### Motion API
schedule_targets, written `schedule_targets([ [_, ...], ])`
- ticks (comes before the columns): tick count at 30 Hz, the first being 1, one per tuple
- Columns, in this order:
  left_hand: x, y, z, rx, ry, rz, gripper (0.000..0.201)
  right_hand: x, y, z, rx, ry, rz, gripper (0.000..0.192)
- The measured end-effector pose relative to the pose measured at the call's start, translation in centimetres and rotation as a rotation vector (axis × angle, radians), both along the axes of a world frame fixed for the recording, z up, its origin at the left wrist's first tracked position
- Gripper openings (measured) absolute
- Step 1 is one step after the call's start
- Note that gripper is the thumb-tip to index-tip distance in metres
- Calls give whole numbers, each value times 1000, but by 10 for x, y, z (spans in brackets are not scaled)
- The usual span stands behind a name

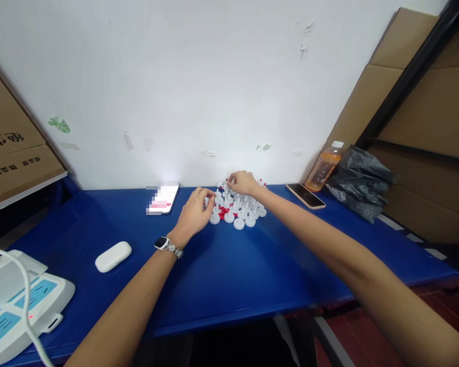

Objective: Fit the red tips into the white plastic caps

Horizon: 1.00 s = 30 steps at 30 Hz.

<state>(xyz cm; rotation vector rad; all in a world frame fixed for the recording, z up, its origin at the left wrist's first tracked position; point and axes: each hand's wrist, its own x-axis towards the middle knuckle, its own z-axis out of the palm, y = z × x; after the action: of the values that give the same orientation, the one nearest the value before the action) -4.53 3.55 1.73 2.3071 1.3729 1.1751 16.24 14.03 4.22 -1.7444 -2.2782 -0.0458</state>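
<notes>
Both hands over cluster of white caps (239,209) at rear centre of blue table (229,270). Left hand (195,211): fingers pinched on cap at cluster's left edge. Right hand (244,182): fingers curled on cap at rear edge.

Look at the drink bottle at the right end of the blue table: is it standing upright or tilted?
Tilted. The bottle slants with its white cap toward the upper right, beside the black bag.
</notes>
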Motion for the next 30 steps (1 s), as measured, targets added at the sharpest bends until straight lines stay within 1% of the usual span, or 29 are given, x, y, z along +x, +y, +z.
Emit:
schedule_targets([
  [2,0,1,-2,-2,7,2,19,-6,5,0,-11,-50,-31,32],
  [4,0,2,-3,-4,8,5,19,-12,14,1,-56,-87,-62,34],
  [7,-1,2,-3,-14,5,-3,20,-18,26,5,-125,-98,-92,41],
  [9,-2,1,-2,-22,0,-7,20,-20,32,9,-149,-122,-86,47],
  [11,-3,0,0,-25,-7,-1,21,-19,33,16,-140,-151,-62,49],
  [13,-5,-1,3,-17,-22,17,22,-16,27,24,-93,-126,-43,45],
  [15,-6,-2,6,-12,-64,34,23,-12,14,33,-44,16,-28,41],
  [17,-5,-2,7,-54,-144,37,26,-9,-8,38,-35,263,10,40],
  [18,-4,-3,8,-103,-198,24,30,-8,-22,38,-60,411,47,41],
  [20,2,-5,8,-235,-306,-36,40,-8,-52,32,-72,673,106,42],
  [22,10,-8,7,-345,-374,-122,47,-11,-79,20,-66,845,168,39],
  [23,14,-10,7,-371,-389,-154,48,-14,-91,13,-67,911,195,36],
  [24,18,-13,6,-380,-387,-177,48,-16,-101,6,-46,971,206,34],
  [26,24,-17,6,-359,-342,-183,46,-21,-116,-7,-37,1059,226,31],
  [28,26,-20,6,-286,-269,-152,42,-24,-124,-15,-100,1134,276,34],
  [30,26,-22,5,-191,-199,-119,39,-25,-130,-18,-185,1156,346,37],
])
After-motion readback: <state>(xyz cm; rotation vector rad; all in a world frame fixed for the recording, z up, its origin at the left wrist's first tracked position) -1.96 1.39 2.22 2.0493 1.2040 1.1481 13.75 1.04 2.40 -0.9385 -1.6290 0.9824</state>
